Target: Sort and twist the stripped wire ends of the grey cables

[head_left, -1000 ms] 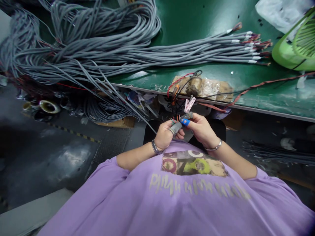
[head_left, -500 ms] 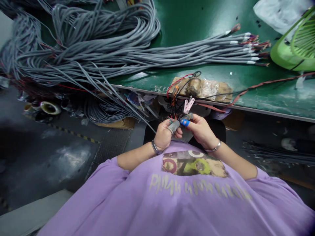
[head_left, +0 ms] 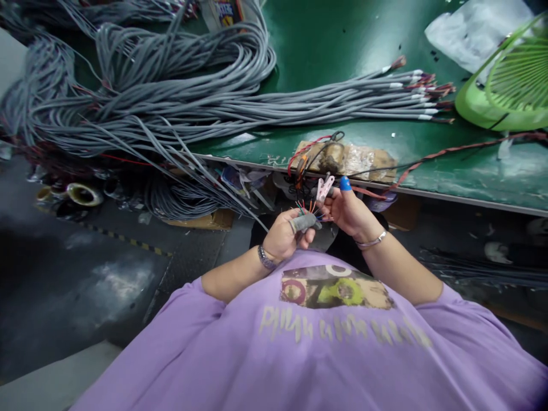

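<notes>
My left hand [head_left: 284,237] is closed on the end of a grey cable [head_left: 256,218], its thumb in a grey finger cover. Thin coloured wires [head_left: 303,206], among them red, orange and green, fan out above that thumb. Just to the right, my right hand [head_left: 353,216] has its blue-covered thumb raised and apart from the fingers. Those fingers are close to the wire tips, and nothing shows gripped in them. A pale pink clip [head_left: 324,188] stands at the table edge, directly behind my right fingertips and partly overlapped by them.
A large bundle of grey cables [head_left: 205,103] lies across the green table [head_left: 317,40], stripped ends to the right. A taped block [head_left: 349,158] with red and black leads sits at the front edge. A green fan [head_left: 505,85] and plastic bag [head_left: 471,34] are at the right.
My right hand has opened and drawn away from the wires, up and to the right, its thumb now lifted. The left hand keeps its hold on the cable; the view has shifted slightly.
</notes>
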Action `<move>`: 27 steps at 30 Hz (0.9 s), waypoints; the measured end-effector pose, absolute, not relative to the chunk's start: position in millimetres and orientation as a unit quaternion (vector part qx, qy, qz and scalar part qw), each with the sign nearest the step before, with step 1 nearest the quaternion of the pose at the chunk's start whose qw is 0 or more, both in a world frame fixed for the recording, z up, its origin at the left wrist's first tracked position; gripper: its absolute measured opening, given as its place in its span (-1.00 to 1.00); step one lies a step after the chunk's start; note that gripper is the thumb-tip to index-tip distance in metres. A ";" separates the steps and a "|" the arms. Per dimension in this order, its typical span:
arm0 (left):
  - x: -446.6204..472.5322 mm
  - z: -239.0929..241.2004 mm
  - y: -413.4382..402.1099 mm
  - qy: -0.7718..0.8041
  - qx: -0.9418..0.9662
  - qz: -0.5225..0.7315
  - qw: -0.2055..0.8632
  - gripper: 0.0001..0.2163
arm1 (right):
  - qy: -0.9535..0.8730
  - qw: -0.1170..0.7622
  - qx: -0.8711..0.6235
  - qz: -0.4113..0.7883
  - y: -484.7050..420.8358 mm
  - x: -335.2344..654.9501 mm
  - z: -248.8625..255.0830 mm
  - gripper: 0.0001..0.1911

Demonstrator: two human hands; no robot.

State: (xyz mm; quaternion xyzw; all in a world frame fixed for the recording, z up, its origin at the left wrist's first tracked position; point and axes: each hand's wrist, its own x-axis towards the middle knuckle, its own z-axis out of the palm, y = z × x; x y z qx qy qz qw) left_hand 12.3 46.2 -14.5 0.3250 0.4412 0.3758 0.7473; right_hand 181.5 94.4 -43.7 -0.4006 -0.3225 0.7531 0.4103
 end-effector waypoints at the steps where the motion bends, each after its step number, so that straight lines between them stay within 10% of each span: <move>1: 13.5 -12.8 47.7 0.434 0.321 0.372 0.755 -0.62 | -0.326 0.408 -0.393 0.757 97.0 178.5 -40.8 -0.25; 27: 24.1 -17.0 56.6 0.404 0.295 0.360 0.787 -0.66 | -0.132 0.502 -0.386 0.762 99.6 151.8 -23.3 -0.50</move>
